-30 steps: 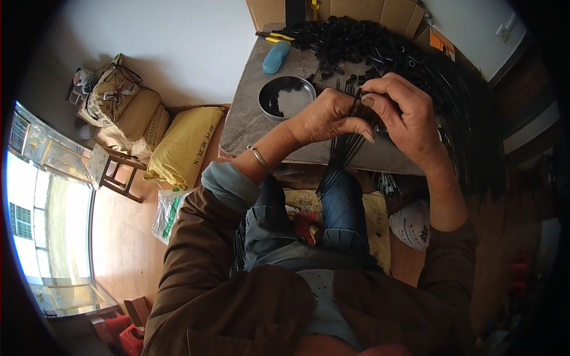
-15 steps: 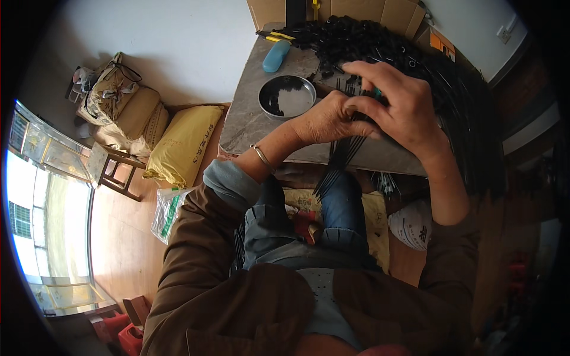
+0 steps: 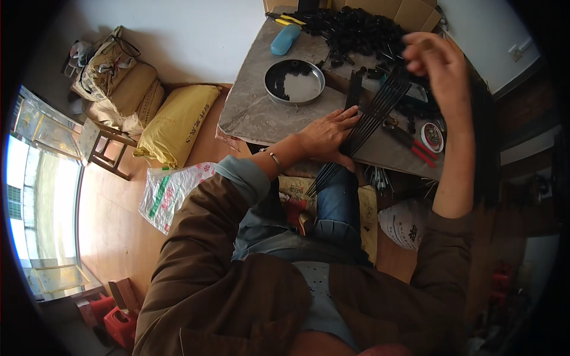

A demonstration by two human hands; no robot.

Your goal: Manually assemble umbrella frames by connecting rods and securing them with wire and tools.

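A bundle of thin black rods (image 3: 375, 114) slants from above my right knee up across the front edge of the table. My left hand (image 3: 326, 135) is on it, fingers along its left side and thumb near the table edge. Higher up, my right hand (image 3: 438, 59) is raised beyond the rods' far ends, apart from my left. Its fingers are curled and slightly blurred; whether something small is in them cannot be made out. Left of the rods lies a flat black strip (image 3: 354, 89). A round metal dish (image 3: 320, 95) holding small black pieces stands farther left.
A heap of black parts (image 3: 362, 32) covers the back of the stone-topped table (image 3: 246, 113). Nearby are a blue case (image 3: 286, 39), yellow-handled pliers (image 3: 292, 19), a red-handled tool (image 3: 423, 153) and a small round tin (image 3: 431, 137). A yellow sack (image 3: 184, 118) lies on the floor left.
My right hand has left my left hand and moved up and right. My left hand's fingers have straightened along the rods. The view has shifted slightly, showing the red-handled tool and tin.
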